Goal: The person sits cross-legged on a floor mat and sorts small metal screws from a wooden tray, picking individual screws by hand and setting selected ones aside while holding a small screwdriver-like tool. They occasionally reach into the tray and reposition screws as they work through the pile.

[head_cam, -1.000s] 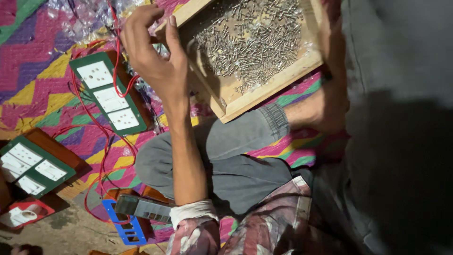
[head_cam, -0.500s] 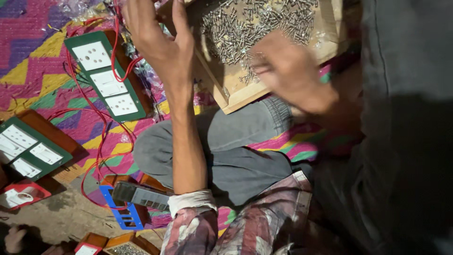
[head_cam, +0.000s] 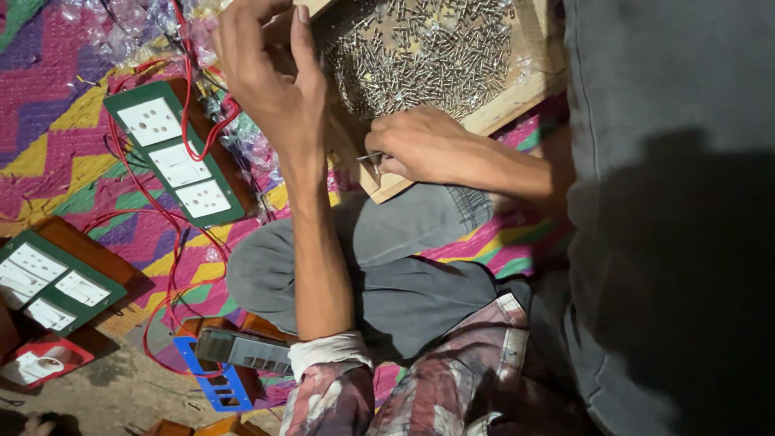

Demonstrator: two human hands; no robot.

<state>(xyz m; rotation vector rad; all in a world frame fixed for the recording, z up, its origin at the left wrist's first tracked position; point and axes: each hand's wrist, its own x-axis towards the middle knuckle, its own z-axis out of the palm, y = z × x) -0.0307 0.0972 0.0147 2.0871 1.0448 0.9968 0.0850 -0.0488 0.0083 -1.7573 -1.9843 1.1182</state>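
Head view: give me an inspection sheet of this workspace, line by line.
Surface: woven mat in pink, yellow and green.
Job's things: wooden tray heaped with metal screws.
Clutter: green switch plates, blue frame, crumpled plastic wrap.
Grippers: left hand raised beside the tray's edge, nothing clearly held; right hand at the tray's near edge, pinching a small metal piece.
Cables: red wires looping across the mat.
Surroundings: dim; crossed legs in grey trousers.
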